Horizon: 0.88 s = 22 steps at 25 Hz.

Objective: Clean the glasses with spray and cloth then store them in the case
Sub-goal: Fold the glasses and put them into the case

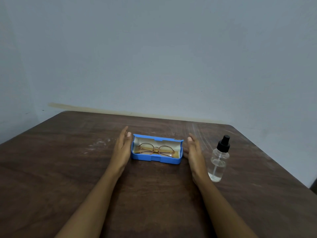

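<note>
A blue glasses case (155, 159) lies open in the middle of the table. Inside it rest folded round glasses (155, 149) with a thin copper-coloured frame, on top of a yellow cloth (175, 154). My left hand (122, 147) stands on edge just left of the case, fingers straight, at or very near its end wall. My right hand (194, 152) stands the same way just right of the case. Neither hand holds anything. A clear spray bottle (218, 162) with a black pump top stands upright to the right of my right hand.
The dark brown wooden table (68, 169) has whitish scuffs at the left of centre and at the far right. A plain grey-blue wall rises behind its far edge. The table's right edge runs diagonally close to the bottle.
</note>
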Tool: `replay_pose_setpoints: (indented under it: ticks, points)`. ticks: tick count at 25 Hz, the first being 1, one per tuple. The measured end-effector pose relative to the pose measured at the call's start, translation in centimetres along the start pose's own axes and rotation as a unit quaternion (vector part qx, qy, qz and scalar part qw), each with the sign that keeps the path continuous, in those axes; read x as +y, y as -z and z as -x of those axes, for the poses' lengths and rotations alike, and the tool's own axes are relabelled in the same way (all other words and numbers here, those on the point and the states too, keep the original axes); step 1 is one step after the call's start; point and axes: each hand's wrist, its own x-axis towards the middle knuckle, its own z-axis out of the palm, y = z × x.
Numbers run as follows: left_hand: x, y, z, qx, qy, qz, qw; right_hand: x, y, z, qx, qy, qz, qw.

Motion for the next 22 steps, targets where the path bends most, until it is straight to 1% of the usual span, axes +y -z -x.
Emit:
replay_pose_setpoints:
  ticks: [2,3,5,8,12,15,20,22]
  points:
    - [0.3,-0.4,0.2,-0.039,0.001,0.004,0.999,-0.3,-0.1,0.1,-0.035,0.003,-0.004,0.999]
    - [0.3,-0.6,0.4,-0.045,-0.003,-0.009,0.999,-0.5,-0.1,0.1,-0.052,0.004,-0.004,0.999]
    - [0.2,-0.8,0.6,-0.036,-0.016,-0.023,0.999,-0.6,0.1,0.3,-0.062,-0.004,-0.004,0.998]
    - [-0.1,-0.8,0.6,-0.02,-0.018,-0.002,1.0,-0.7,0.3,0.5,-0.054,-0.01,-0.021,0.998]
    - [-0.7,-0.8,0.3,0.002,-0.002,-0.022,1.0,-0.7,0.4,0.8,-0.052,0.016,0.02,0.998]
    - [-1.1,-0.7,0.2,0.018,-0.012,-0.021,1.0,-0.5,0.3,0.7,-0.049,0.03,0.025,0.998]
    - [-1.6,-0.4,0.2,-0.016,0.002,-0.007,1.0,0.0,0.4,0.6,-0.083,0.027,0.001,0.996]
    - [-1.7,-0.2,0.1,-0.031,0.003,0.011,0.999,-0.2,0.5,0.5,-0.108,0.052,0.036,0.992]
